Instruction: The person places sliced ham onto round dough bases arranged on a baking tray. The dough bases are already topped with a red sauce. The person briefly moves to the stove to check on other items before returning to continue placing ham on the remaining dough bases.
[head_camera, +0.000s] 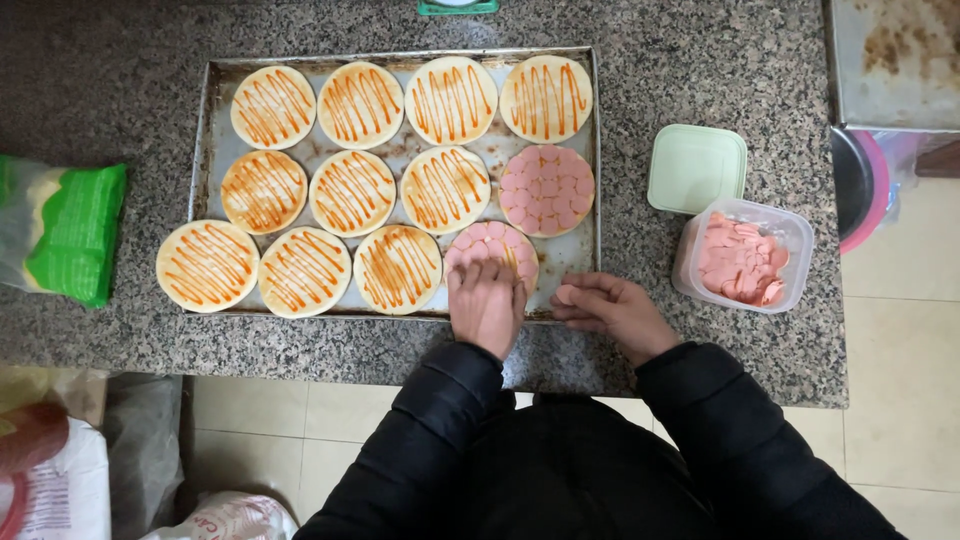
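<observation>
A metal baking tray (205, 140) on a speckled stone counter holds several round dough bases striped with orange sauce. One base (546, 188) at the right of the middle row is fully covered with pink sausage slices. My left hand (487, 300) lies flat over the bottom-right base (490, 245), which is partly covered with slices. My right hand (612, 310) rests at the tray's front right corner and pinches a few pink slices (567, 294) in its fingers.
A clear plastic tub of sausage slices (742, 258) stands right of the tray, its pale green lid (696, 168) behind it. A green and white bag (62, 228) lies at the left. Another metal tray (892, 60) sits far right. Sacks (60, 480) stand on the floor.
</observation>
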